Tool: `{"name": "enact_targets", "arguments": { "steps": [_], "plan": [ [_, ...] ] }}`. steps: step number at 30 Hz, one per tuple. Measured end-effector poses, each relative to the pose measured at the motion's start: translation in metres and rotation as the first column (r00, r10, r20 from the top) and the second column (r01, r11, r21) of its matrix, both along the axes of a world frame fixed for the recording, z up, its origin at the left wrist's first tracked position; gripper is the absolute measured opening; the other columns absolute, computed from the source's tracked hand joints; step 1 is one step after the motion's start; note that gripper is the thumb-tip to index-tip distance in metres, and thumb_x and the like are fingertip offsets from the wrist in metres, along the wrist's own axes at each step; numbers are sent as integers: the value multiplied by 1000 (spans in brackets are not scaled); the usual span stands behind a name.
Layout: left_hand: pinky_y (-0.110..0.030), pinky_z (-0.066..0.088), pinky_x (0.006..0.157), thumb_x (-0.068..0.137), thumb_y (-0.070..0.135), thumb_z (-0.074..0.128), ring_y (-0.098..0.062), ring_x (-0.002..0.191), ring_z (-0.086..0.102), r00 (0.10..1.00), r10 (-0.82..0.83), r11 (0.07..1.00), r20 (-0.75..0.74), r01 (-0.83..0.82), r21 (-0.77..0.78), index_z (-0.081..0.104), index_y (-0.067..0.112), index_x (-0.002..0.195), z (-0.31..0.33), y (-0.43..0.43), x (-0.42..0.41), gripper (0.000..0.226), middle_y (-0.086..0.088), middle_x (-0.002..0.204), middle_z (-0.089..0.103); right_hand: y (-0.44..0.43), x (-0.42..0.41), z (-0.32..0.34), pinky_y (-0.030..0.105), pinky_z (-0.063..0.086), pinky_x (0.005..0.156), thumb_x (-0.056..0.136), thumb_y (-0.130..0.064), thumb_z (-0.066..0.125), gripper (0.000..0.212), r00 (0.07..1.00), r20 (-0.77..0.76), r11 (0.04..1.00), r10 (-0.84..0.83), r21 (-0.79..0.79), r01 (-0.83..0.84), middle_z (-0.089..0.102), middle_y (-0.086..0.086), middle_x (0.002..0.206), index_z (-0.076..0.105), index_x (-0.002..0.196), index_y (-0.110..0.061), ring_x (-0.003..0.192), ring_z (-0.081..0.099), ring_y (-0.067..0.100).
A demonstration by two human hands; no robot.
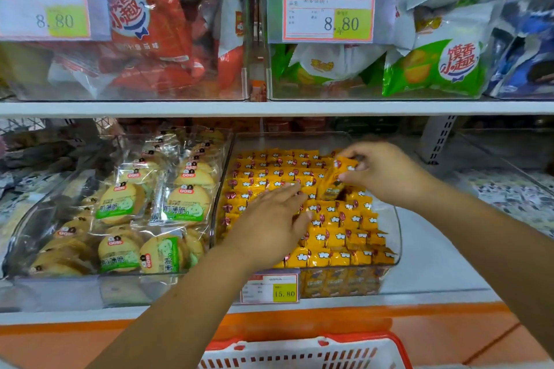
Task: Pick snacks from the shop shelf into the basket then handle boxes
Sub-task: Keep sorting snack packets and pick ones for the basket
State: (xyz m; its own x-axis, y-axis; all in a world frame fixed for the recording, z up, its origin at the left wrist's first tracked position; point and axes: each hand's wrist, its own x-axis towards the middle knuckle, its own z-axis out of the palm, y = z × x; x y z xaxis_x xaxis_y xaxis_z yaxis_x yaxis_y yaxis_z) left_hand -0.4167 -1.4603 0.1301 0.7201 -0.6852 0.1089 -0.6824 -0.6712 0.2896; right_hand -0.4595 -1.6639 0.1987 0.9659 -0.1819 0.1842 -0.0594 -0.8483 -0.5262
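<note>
Head view: lower shelf (434, 266), near its front edge.
right hand (386, 174): grip narrow, pinching one yellow snack packet (340, 172), tilted up above the rows in the clear bin (395, 237).
left hand (269, 225): grip wide, fingers flat on the binned packets.
basket (314, 350): below the shelf's front edge; contents hidden.
Progress: judged early; picking under way, transfer and boxes remain.

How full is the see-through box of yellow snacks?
Nearly full. Yellow packets cover the clear bin in rows, wall to wall, except a small gap by the right hand.
</note>
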Motion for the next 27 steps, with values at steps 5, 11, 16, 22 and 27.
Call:
{"name": "enact_targets", "arguments": {
  "steps": [5,11,16,22,27],
  "plan": [
    [-24,-2,119,105,49,24,-3,150,6,999,33,999,8,-33,-24,22,36,155,-4,3,-6,52,17,164,10,6,28,-12,20,40,66,83,-23,78,34,977,-195,981,88,-153,-119,54,-9,100,64,114,-19,90,53,8],
    [-25,-1,119,104,51,22,-2,150,4,999,34,999,10,-34,-22,21,37,155,-7,2,-4,53,18,164,9,9,47,-23,14,37,68,92,-17,68,21,915,-370,921,162,-277,-275,59,-5,108,68,113,-14,98,54,9],
    [-27,0,119,105,49,25,-3,150,4,1000,13,1000,4,-13,-15,20,37,156,-3,3,-4,53,18,164,7,-2,46,-1,19,38,81,97,-13,59,23,900,-393,900,189,-296,-318,58,-10,107,68,117,-20,98,52,4],
    [-31,-5,120,104,48,29,-7,151,-2,989,-129,991,65,126,46,20,31,156,9,-29,3,55,11,166,5,-28,41,8,22,41,77,96,-19,62,20,890,-452,867,61,-418,-271,62,-8,110,67,115,-23,97,55,9],
    [-35,-8,120,104,52,22,-8,152,-1,987,-159,984,23,156,88,16,36,156,-4,-51,4,55,8,166,8,-25,42,-1,30,50,87,92,-30,67,25,883,-467,800,40,-514,-308,68,0,115,71,115,-20,103,61,16]
  ]
}}
